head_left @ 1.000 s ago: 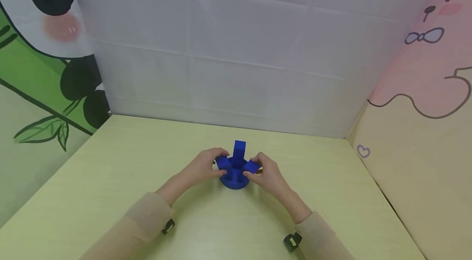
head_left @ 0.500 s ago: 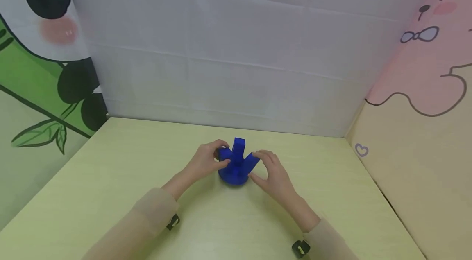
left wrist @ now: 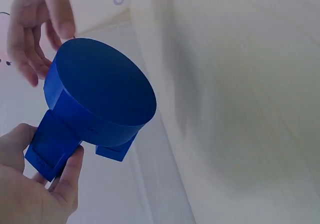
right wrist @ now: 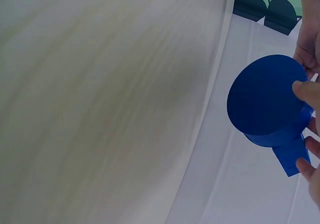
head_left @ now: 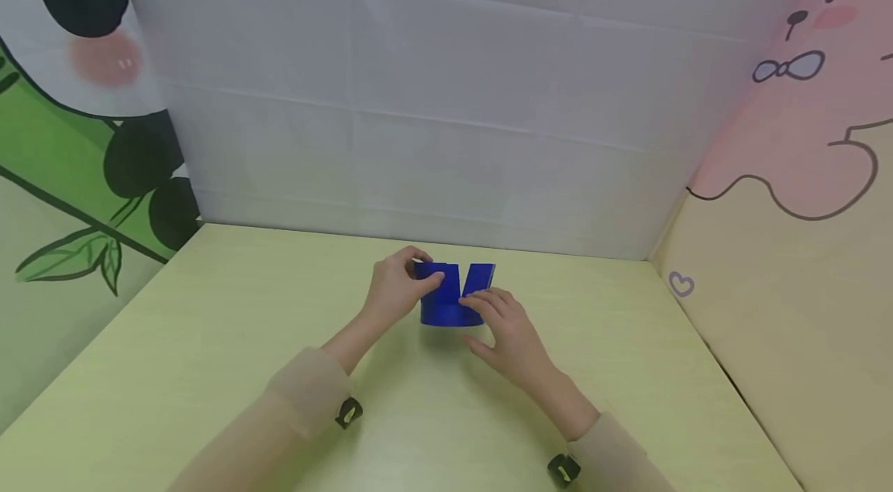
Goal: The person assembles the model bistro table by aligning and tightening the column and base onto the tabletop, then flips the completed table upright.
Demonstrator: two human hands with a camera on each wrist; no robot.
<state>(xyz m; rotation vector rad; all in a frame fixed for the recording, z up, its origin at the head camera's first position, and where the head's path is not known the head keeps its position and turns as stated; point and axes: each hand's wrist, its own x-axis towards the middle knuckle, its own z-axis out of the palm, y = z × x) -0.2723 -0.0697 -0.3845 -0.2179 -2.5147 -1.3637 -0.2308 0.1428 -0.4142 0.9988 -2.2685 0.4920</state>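
Observation:
A blue round base (head_left: 446,315) with rectangular blue arms standing out from it is held in the air above the table. My left hand (head_left: 394,289) pinches one arm between thumb and fingers. In the left wrist view, this gripped arm (left wrist: 47,146) shows a recessed panel, and the flat round underside (left wrist: 105,84) faces the camera. My right hand (head_left: 515,338) is at the right side of the piece, fingers loosely bent, with the thumb apart below. In the right wrist view, its thumb overlaps the edge of the disc (right wrist: 265,96); whether it touches cannot be told.
The pale yellow table (head_left: 279,298) lies under the piece, which casts a soft shadow on it. A white cloth wall (head_left: 446,89) stands behind. Side panels carry a painted panda (head_left: 98,128) at left and a pink figure (head_left: 802,128) at right.
The blue piece has risen off the table and tipped so its side faces me. The left hand moved up and away with it. The right hand loosened from the arm it pinched.

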